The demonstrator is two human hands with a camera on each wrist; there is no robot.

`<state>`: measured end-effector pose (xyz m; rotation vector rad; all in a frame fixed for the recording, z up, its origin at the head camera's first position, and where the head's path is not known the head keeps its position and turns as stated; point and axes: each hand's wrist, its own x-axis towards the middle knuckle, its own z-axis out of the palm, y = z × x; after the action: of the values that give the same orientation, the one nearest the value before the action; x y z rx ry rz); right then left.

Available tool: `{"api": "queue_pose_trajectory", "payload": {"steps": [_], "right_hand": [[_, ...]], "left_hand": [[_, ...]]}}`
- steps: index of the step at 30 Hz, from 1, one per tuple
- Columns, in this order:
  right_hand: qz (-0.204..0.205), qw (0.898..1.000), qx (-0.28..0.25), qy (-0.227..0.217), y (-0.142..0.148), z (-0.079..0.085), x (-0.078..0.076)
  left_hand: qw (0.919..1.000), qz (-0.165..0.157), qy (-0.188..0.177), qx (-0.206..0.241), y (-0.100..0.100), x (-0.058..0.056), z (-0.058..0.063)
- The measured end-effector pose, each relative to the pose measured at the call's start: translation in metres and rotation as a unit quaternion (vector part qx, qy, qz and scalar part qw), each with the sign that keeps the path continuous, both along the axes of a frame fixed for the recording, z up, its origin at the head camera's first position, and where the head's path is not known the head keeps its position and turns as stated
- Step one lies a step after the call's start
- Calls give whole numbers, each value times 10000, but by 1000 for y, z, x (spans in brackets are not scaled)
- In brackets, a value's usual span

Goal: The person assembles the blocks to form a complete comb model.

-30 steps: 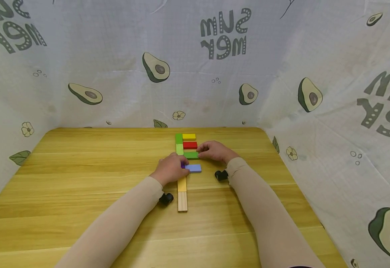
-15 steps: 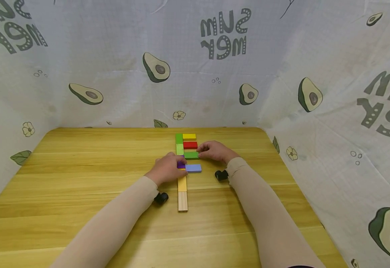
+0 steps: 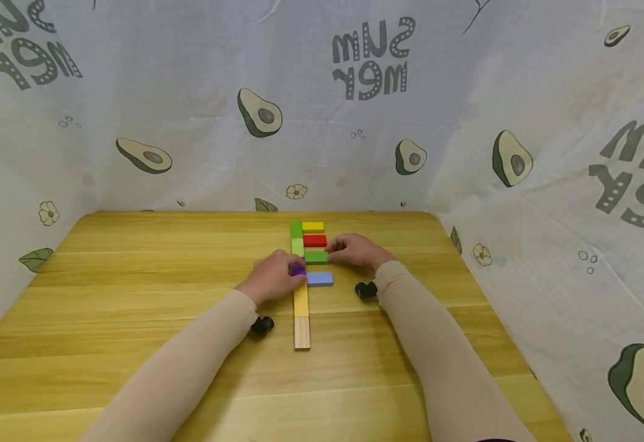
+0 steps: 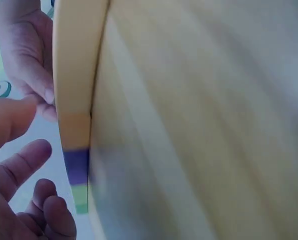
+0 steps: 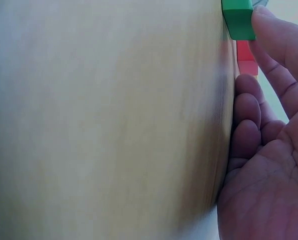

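In the head view a column of wooden blocks runs from the near plain wood block (image 3: pixel 302 333) through a yellow-orange block (image 3: pixel 301 301) and a purple block (image 3: pixel 298 270) to green ones (image 3: pixel 296 229). My left hand (image 3: pixel 272 276) is over the purple block; the left wrist view shows its thumb and fingers (image 4: pixel 31 155) spread, with a gap to the blocks. With thumb and index finger, my right hand (image 3: pixel 356 250) pinches the right end of a green block (image 3: pixel 316 258) lying sideways against the column. A light blue block (image 3: pixel 320 279) sticks out nearer me.
Beyond the pinched block, a red block (image 3: pixel 315 241) and a yellow block (image 3: pixel 313 226) also point right from the column. All lie on a wood-grain table (image 3: pixel 189 368). A printed cloth (image 3: pixel 200 80) hangs behind and at the sides.
My left hand has drawn back to the left from the light blue block, uncovering its left end and part of the purple block. My right hand stays at the green block.
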<state>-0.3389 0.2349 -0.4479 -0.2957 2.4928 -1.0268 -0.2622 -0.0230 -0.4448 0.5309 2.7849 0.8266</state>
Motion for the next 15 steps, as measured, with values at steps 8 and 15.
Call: {"api": "queue_pose_trajectory", "payload": {"steps": [8, 15], "right_hand": [[-87, 9999, -42, -76, 0, -3, 0], [-232, 9996, -113, -79, 4, -4, 4]], "left_hand": [[9994, 251, 198, -93, -25, -6, 7], [9980, 489, 303, -248, -60, -15, 10]]}}
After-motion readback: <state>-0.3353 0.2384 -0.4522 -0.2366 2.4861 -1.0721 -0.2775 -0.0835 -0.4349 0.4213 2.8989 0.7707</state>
